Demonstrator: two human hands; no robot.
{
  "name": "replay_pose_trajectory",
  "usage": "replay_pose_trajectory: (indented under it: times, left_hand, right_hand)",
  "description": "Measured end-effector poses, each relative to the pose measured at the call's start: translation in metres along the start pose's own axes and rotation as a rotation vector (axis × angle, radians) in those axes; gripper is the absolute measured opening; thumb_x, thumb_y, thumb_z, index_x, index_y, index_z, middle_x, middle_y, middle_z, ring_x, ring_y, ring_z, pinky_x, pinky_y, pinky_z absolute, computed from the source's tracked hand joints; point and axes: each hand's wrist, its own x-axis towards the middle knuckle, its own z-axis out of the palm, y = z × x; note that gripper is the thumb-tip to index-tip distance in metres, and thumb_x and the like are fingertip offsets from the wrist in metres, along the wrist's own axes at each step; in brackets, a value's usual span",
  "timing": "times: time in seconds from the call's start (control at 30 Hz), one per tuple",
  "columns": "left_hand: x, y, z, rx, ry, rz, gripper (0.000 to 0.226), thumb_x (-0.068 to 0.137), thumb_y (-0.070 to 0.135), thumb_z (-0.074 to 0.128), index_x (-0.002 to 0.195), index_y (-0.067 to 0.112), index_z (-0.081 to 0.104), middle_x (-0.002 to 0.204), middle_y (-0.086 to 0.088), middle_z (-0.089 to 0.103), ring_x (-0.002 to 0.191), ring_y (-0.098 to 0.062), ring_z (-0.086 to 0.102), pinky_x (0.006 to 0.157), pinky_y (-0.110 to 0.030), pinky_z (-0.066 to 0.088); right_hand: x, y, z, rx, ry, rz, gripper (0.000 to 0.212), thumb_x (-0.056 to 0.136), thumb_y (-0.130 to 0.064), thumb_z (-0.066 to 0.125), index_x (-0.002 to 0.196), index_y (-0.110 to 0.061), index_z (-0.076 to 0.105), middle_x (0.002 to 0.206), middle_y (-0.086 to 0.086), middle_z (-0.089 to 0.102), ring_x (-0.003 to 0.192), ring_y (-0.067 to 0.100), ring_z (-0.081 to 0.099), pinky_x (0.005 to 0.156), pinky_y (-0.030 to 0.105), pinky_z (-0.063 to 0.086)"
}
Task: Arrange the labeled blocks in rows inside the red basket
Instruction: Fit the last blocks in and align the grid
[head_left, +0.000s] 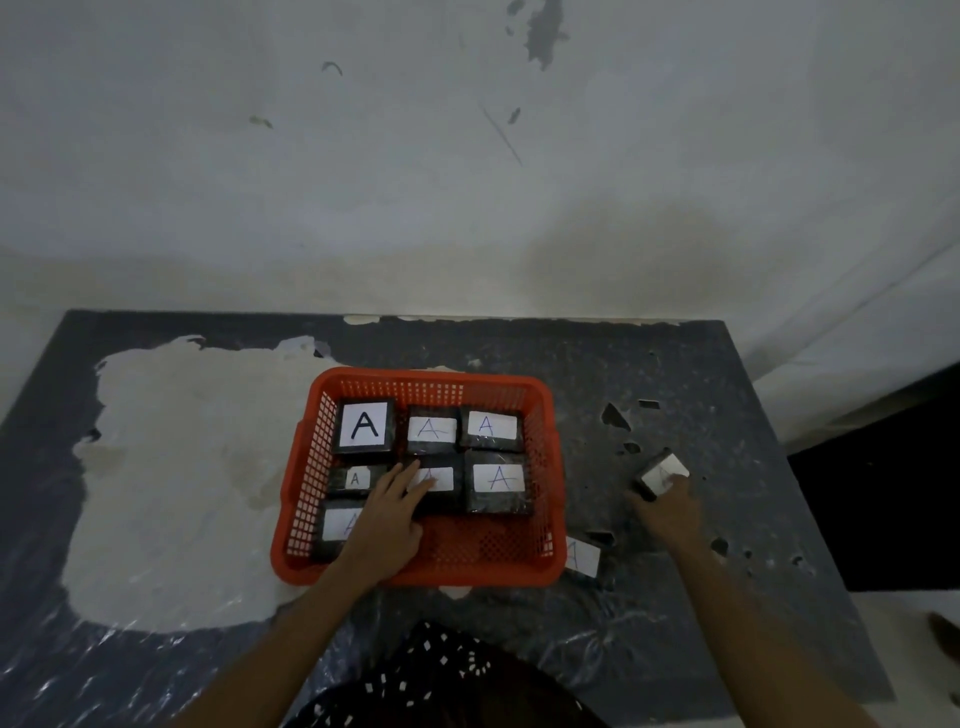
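Left hand (387, 512) flat on basket blocks, right hand (667, 506) grasping loose block (661, 474), seven blocks in red basket (431, 379), one beside it

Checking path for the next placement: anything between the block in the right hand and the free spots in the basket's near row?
Only the red basket's right wall, which the block in the right hand must clear. The near row's middle and right spots look bare. The left hand rests further left, over the middle row.
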Motion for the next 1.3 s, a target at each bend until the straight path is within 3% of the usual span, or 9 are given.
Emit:
replay_pose_trajectory:
  times: [0.2, 0.33, 0.47, 0.63, 0.77, 0.87, 1.03, 1.2, 1.3]
  left_hand:
    - [-0.002, -0.001, -0.003, 0.029, 0.015, 0.02, 0.06, 0.083, 0.009, 0.054, 0.14, 0.018, 0.037, 0.153, -0.006, 0.025, 0.142, -0.027, 0.014, 0.116, -0.044, 0.02]
    - [-0.004, 0.0, -0.004, 0.005, 0.061, 0.034, 0.057, 0.079, 0.005, 0.057, 0.134, 0.015, 0.046, 0.147, -0.009, 0.036, 0.138, -0.027, 0.025, 0.115, -0.044, 0.027]
    - [-0.003, 0.0, -0.003, -0.002, 0.045, 0.017, 0.054, 0.079, 0.007, 0.057, 0.132, 0.015, 0.048, 0.144, -0.007, 0.039, 0.135, -0.025, 0.028, 0.114, -0.044, 0.028]
    - [-0.005, 0.002, -0.004, -0.07, 0.1, 0.026, 0.049, 0.081, 0.009, 0.059, 0.129, 0.016, 0.051, 0.136, -0.004, 0.047, 0.128, -0.021, 0.036, 0.11, -0.042, 0.035]
    - [-0.01, 0.029, -0.015, -0.397, 0.022, 0.093, 0.076, 0.076, 0.033, 0.069, 0.138, 0.039, 0.025, 0.124, 0.021, 0.041, 0.107, 0.001, 0.05, 0.086, -0.02, 0.052]
    - [-0.008, 0.051, -0.014, -0.556, 0.069, 0.116, 0.093, 0.07, 0.046, 0.072, 0.144, 0.03, 0.018, 0.126, 0.034, 0.036, 0.114, 0.011, 0.046, 0.089, -0.007, 0.044]
    - [-0.007, 0.038, -0.014, -0.48, 0.238, -0.013, 0.05, 0.074, 0.022, 0.075, 0.119, 0.028, 0.053, 0.113, 0.011, 0.053, 0.1, 0.004, 0.051, 0.089, -0.03, 0.051]
    - [-0.012, -0.003, -0.013, -0.364, -0.144, -0.231, 0.059, 0.073, 0.023, 0.075, 0.12, 0.042, 0.044, 0.126, 0.003, 0.045, 0.115, -0.013, 0.044, 0.091, -0.028, 0.043]
    - [-0.004, -0.003, -0.011, -0.289, -0.278, -0.177, 0.067, 0.077, 0.012, 0.069, 0.134, 0.031, 0.038, 0.133, -0.006, 0.038, 0.121, -0.02, 0.042, 0.098, -0.03, 0.042]
  right_hand:
    - [0.018, -0.009, -0.01, -0.095, -0.089, -0.087, 0.101, 0.076, -0.028, 0.079, 0.15, -0.011, 0.013, 0.156, 0.023, 0.011, 0.14, 0.044, 0.019, 0.114, 0.055, 0.025]
    - [0.025, -0.011, -0.014, -0.182, -0.143, -0.117, 0.09, 0.074, -0.024, 0.08, 0.145, -0.012, 0.027, 0.15, 0.024, 0.023, 0.135, 0.044, 0.029, 0.11, 0.052, 0.033]
    - [0.007, -0.019, -0.008, 0.006, -0.177, -0.072, 0.09, 0.068, -0.026, 0.083, 0.139, -0.008, 0.032, 0.144, 0.022, 0.031, 0.126, 0.039, 0.042, 0.101, 0.047, 0.044]
    - [-0.041, -0.073, -0.018, 0.257, -0.092, -0.255, 0.094, 0.064, -0.051, 0.078, 0.141, -0.022, 0.032, 0.139, 0.01, 0.042, 0.114, 0.025, 0.051, 0.087, 0.043, 0.051]
    - [-0.105, -0.118, -0.006, 0.283, -0.309, -0.415, 0.101, 0.044, -0.072, 0.07, 0.131, -0.033, 0.037, 0.137, 0.005, 0.044, 0.114, 0.023, 0.055, 0.09, 0.046, 0.055]
    - [-0.141, -0.131, 0.028, 0.151, -0.435, -0.39, 0.108, 0.044, -0.071, 0.071, 0.136, -0.031, 0.032, 0.138, 0.001, 0.038, 0.122, 0.023, 0.047, 0.099, 0.044, 0.047]
    - [-0.161, -0.127, 0.057, 0.072, -0.588, -0.474, 0.089, 0.072, -0.062, 0.067, 0.144, -0.026, 0.028, 0.137, 0.005, 0.038, 0.122, 0.021, 0.045, 0.097, 0.034, 0.045]
    - [-0.128, -0.099, 0.024, 0.181, -0.293, -0.568, 0.025, 0.085, -0.022, 0.066, 0.11, -0.022, 0.06, 0.1, -0.003, 0.061, 0.09, 0.012, 0.061, 0.073, 0.015, 0.046]
    - [-0.098, -0.059, 0.01, 0.009, -0.138, -0.507, 0.018, 0.084, -0.02, 0.064, 0.1, -0.027, 0.059, 0.099, -0.001, 0.064, 0.094, 0.019, 0.063, 0.082, 0.035, 0.054]
